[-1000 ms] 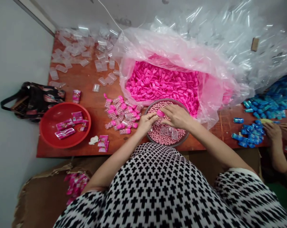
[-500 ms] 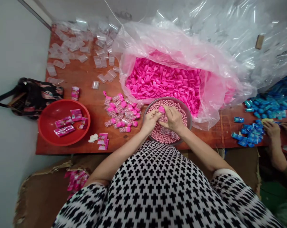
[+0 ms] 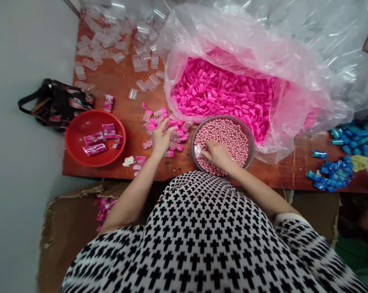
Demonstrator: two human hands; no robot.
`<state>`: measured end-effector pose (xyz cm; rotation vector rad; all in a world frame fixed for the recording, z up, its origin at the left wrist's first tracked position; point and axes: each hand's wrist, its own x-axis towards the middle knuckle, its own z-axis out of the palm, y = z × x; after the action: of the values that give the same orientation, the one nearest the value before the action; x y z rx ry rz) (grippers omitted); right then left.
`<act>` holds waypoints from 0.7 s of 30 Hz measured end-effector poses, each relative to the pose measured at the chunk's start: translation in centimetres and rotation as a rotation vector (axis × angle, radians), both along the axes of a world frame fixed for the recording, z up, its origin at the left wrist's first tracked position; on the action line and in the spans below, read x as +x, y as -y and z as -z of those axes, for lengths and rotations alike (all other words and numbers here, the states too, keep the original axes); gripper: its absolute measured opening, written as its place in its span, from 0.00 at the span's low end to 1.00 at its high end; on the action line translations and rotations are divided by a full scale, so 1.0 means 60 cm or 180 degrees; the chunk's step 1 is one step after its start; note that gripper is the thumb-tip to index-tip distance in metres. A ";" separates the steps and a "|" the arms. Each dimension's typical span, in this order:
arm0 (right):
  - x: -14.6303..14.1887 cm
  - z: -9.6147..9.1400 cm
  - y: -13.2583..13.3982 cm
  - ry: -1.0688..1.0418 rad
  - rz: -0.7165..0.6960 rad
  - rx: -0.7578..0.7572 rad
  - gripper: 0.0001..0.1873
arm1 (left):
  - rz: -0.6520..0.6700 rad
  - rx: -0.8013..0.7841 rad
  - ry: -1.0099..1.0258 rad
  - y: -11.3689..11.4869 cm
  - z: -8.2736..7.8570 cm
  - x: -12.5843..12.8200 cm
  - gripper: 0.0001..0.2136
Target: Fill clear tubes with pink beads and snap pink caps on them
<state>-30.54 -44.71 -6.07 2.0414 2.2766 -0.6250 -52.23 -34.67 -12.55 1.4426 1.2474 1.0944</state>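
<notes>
My left hand [image 3: 161,139] rests with fingers stretched over a pile of small filled vials with pink caps [image 3: 165,126] on the wooden table. My right hand [image 3: 216,154] is inside a round metal bowl [image 3: 250,142] full of pale pink beads [image 3: 228,134], with its fingers pinched on a small clear vial [image 3: 198,150] at the bowl's left side. Behind the bowl lies a big clear plastic bag [image 3: 293,69] full of bright pink caps [image 3: 220,89].
A red bowl [image 3: 80,156] with pink packets stands at the left, a dark handbag [image 3: 58,103] beside it. Empty clear vials [image 3: 116,49] lie scattered at the far left. Blue vials [image 3: 339,171] lie at the right. A cardboard box [image 3: 68,232] stands below the table.
Both hands were together over the bowl with a pink-capped vial. My left hand has moved left onto the pile of filled vials; my right hand has dropped into the beads with a clear vial.
</notes>
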 end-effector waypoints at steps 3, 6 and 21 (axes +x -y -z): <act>-0.028 0.017 0.012 0.0199 0.0137 0.0033 0.28 | -0.0139 0.0184 -0.0431 0.030 0.010 0.006 0.15; -0.036 0.031 0.007 0.0108 0.0151 0.0026 0.25 | 0.0228 0.0300 -0.0724 0.070 -0.001 0.032 0.11; 0.093 0.009 -0.001 -0.3032 0.1159 0.0286 0.21 | 0.1034 -0.0760 0.0689 0.103 -0.027 0.184 0.14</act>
<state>-24.94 -44.63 -6.61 2.5876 2.2841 -1.8905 -41.17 -40.84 -10.92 1.2545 0.9176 0.8259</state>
